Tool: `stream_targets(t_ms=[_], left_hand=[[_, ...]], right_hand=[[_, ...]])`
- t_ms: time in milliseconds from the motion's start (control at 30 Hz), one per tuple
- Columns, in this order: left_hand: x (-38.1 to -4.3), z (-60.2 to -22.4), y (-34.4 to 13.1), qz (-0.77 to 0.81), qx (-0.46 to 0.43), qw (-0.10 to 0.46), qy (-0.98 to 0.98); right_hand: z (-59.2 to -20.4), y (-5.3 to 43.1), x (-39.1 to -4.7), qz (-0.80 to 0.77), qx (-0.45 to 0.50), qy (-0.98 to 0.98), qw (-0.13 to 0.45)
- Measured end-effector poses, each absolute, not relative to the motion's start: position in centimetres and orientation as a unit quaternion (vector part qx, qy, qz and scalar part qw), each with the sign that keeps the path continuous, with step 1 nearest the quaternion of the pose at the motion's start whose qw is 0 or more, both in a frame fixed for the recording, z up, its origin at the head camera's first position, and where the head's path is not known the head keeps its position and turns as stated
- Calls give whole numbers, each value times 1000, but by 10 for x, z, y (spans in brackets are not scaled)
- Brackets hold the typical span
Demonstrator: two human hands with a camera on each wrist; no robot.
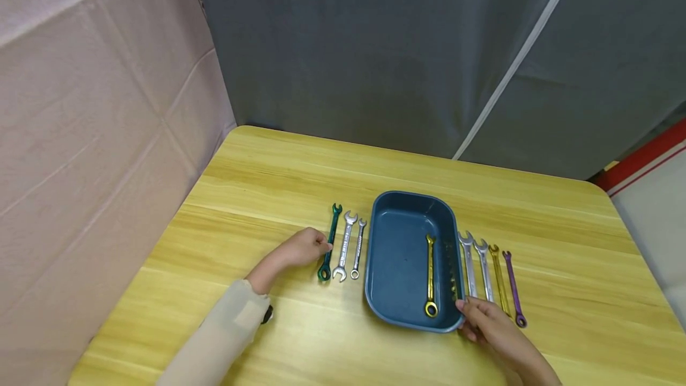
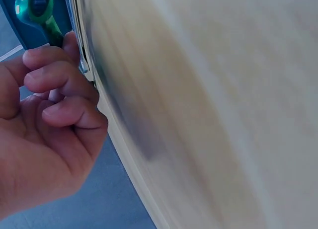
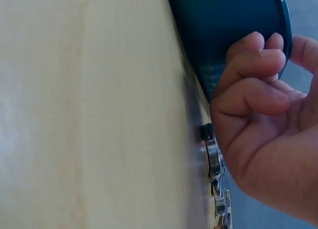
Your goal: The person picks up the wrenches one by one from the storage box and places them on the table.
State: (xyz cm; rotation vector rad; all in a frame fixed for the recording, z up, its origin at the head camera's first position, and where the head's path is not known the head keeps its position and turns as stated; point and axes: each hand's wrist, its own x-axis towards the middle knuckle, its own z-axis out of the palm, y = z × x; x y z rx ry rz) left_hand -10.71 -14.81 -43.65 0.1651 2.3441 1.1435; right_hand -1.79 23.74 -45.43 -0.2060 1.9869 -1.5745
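My left hand [image 1: 304, 247] pinches the middle of a green combination wrench [image 1: 333, 225], whose ring end points toward me. The wrench's green ring end [image 2: 42, 13] shows beyond the curled fingers in the left wrist view. To its right lie a silver open-end wrench [image 1: 346, 243] and a smaller silver wrench [image 1: 359, 243]. With thumb and fingers, my right hand [image 1: 490, 323] grips the near right corner of a blue tray [image 1: 399, 267]. Inside the tray lies one gold wrench [image 1: 430, 267]. The tray's wall [image 3: 223, 20] rises between thumb and fingers in the right wrist view.
Right of the tray, two silver wrenches [image 1: 484, 267], a gold wrench [image 1: 499, 279] and a purple wrench [image 1: 514, 288] lie in a row, partly behind the right hand. The wooden table [image 1: 300, 165] ends at a grey curtain [image 1: 343, 52]; pink cloth [image 1: 96, 106] hangs at left.
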Motion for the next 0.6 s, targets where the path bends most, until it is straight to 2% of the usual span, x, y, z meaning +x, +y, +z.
stream_targets(t_ms=[600], left_hand=[[-113,-438,-147,352,62,269,894]], right_hand=[[-453,236,-17,-589,-75,748,295]])
